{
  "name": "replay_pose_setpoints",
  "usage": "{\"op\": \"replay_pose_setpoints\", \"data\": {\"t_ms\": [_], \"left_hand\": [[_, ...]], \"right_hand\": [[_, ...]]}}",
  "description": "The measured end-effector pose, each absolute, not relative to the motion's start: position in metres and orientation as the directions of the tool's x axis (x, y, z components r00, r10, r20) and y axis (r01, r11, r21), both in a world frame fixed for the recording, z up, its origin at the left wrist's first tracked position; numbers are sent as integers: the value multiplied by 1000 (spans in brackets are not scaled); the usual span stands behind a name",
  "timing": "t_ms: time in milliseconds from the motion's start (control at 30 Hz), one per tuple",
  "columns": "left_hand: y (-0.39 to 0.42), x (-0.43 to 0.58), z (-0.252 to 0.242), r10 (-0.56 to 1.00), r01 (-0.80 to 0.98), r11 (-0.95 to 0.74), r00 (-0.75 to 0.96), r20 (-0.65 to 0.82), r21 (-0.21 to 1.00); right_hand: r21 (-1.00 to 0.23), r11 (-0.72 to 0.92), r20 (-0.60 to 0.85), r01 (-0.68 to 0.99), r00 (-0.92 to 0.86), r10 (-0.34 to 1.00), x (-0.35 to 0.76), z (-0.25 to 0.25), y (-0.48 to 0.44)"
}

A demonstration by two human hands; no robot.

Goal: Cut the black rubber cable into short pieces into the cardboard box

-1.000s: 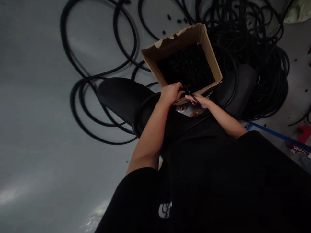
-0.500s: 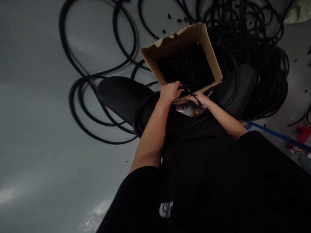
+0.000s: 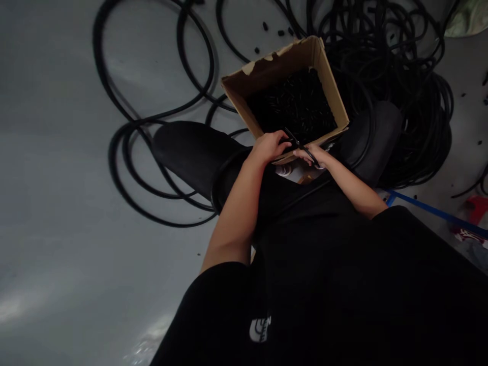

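Note:
My left hand (image 3: 269,147) is closed around a black rubber hose (image 3: 240,152) at the near edge of a cardboard box. From there the hose loops back over my left thigh. My right hand (image 3: 315,154) grips dark-handled scissors (image 3: 301,146), whose blades point up and left over the box, close to my left fingertips. Whether the blades touch the hose is too dark to make out. Inside the cardboard box (image 3: 334,84) lie many short black pieces (image 3: 295,101). The box stands between my legs, its rim torn at the far side.
Loose hose coils (image 3: 114,91) spread over the grey floor (image 3: 53,168) to the left. A large tangled pile of hose (image 3: 415,117) lies on the right. Small black bits (image 3: 281,33) are scattered beyond the box. Blue tape (image 3: 430,208) marks the floor at right, near a red object (image 3: 476,209).
My left hand has shifted slightly to the right and toward me, nearer the scissors. The right hand and the box stay nearly in place.

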State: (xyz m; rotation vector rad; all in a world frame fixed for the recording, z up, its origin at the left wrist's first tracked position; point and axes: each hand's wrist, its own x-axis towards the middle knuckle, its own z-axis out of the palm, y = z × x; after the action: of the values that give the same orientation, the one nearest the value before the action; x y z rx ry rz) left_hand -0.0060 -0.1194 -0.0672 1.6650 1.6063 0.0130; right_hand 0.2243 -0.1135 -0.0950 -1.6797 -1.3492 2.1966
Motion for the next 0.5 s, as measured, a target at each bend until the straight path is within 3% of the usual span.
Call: {"op": "replay_pose_setpoints", "data": {"t_ms": [333,500], "left_hand": [[-119,-3,-33,822,907,110,146,-550,406],[-122,0,-39,825,899,79,184,-534,431]], "right_hand": [[-657,-583,-752,477,-366,548,226,-91,-116],[-673,-587,-740,451,-395,545,225,-95,-116]]}}
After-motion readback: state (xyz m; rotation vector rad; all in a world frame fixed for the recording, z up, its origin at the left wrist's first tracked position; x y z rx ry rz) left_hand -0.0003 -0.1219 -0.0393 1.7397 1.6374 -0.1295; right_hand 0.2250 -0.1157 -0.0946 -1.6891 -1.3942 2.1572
